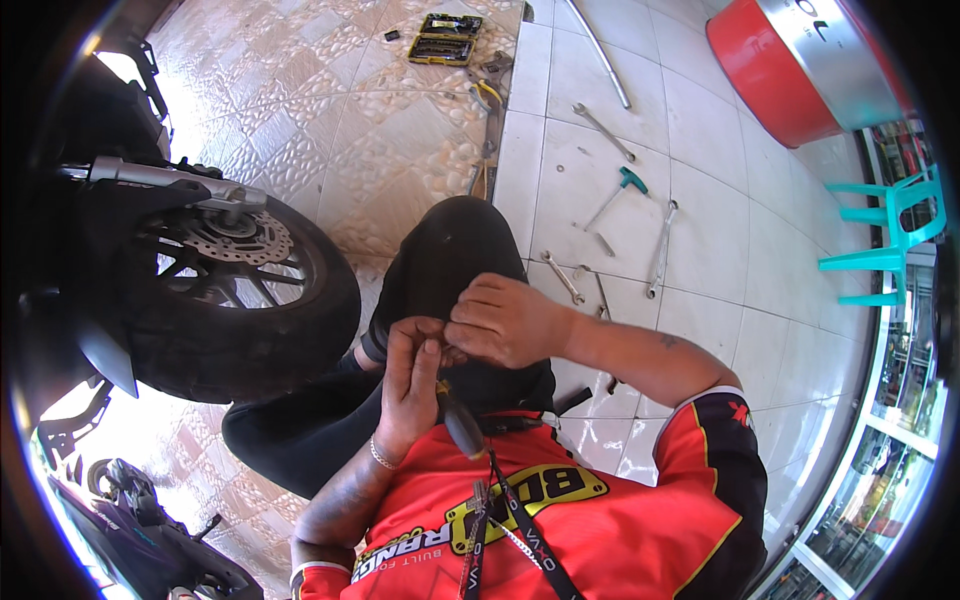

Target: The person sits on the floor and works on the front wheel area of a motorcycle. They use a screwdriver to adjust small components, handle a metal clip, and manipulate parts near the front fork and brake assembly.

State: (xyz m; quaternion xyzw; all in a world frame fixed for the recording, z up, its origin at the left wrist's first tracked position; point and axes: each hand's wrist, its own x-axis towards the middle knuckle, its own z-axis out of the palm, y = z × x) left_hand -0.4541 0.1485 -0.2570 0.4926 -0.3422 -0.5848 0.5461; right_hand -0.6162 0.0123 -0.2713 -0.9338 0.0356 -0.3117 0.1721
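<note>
Both my hands meet above my bent knee, fingertips touching. My left hand (pixel 408 385), wearing a bracelet at the wrist, is closed, with thumb and fingers pinched together. A screwdriver (pixel 461 426) with a dark handle and yellow trim sticks out beside its palm, handle pointing toward my chest; its tip end is hidden by the hands. Curled over the left fingertips, my right hand (pixel 500 322) pinches something too small or hidden to make out. To the left of my hands stands a motorcycle wheel (pixel 330 320) with a black tyre and a brake disc (pixel 240 240).
Wrenches (pixel 662 250), a green T-handle tool (pixel 632 181) and a long metal bar (pixel 600 55) lie on white tiles at right. An open tool case (pixel 443 40) and pliers (pixel 488 92) lie farther off. A red-and-silver drum (pixel 770 75) and turquoise chair (pixel 885 235) stand right.
</note>
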